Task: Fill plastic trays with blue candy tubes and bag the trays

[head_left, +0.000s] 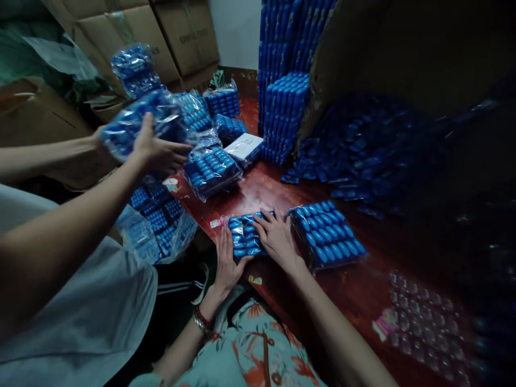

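Both my hands lie on a small cluster of blue tubes [243,236] near the front edge of the red-brown table [355,290]. My left hand [226,260] is flat with stretched fingers against the cluster's left and lower side. Over its right side, my right hand [277,237] rests with fingers spread. Just to the right lies a clear bag of the same blue tubes [327,232]. A co-worker's two hands [159,150] reach in from the left and hold a filled bag [133,126] above the table's corner.
More filled bags [212,169] and a white box [245,148] sit toward the back. A tall stack of blue tubes [284,107] stands behind, loose ones [363,156] spill from a cardboard box at right. Empty clear trays [423,322] lie front right. Cardboard cartons [161,32] stand behind.
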Available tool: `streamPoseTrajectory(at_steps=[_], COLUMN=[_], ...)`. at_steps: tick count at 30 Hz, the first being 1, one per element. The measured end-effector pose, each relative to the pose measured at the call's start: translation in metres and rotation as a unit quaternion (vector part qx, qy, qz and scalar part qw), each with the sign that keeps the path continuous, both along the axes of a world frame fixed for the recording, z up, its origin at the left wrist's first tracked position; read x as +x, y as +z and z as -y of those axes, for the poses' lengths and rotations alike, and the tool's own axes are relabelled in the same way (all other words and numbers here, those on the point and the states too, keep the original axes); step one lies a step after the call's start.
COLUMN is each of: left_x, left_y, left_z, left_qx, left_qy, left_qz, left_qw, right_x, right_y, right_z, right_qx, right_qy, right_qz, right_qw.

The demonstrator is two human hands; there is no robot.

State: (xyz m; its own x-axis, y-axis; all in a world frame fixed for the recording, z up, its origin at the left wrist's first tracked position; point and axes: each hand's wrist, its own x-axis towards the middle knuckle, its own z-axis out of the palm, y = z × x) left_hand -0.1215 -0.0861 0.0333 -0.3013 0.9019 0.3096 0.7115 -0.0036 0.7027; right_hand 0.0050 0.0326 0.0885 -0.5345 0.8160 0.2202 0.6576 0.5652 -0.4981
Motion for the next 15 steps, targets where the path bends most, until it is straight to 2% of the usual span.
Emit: streamPoseTrajectory(at_steps=[3,5,8,10,15], left_x=[-0.004,-0.006,-0.004,-0.001,0.006], left_y=[0.006,0.010,0.015,0.015,0.011], left_z=[-0.004,-0.005,-0.006,-0.006,-0.001], left_qx=[-0.052,-0.064,-0.083,-0.096,-0.108], left_qy=[-0.047,-0.078,-0.080,-0.069,-0.071], left_qz=[0.089,0.119,0.143,0.155,0.186], left_qw=[0.994,0.988,0.983,0.981,0.974], right_x=[0.002,0.007,0.011,0.010,0.008], right_y=[-0.006,-0.012,-0.017,-0.017,-0.011], right_z=[0.001,0.004,0.008,0.009,0.002], right_qx=[0.052,0.086,0.114,0.104,0.017], right_qy=[0.027,0.017,-0.013,-0.006,0.078], right_qz=[0.030,0.031,0.013,-0.001,0.012], right_qw=[0.998,0.996,0.993,0.995,0.997])
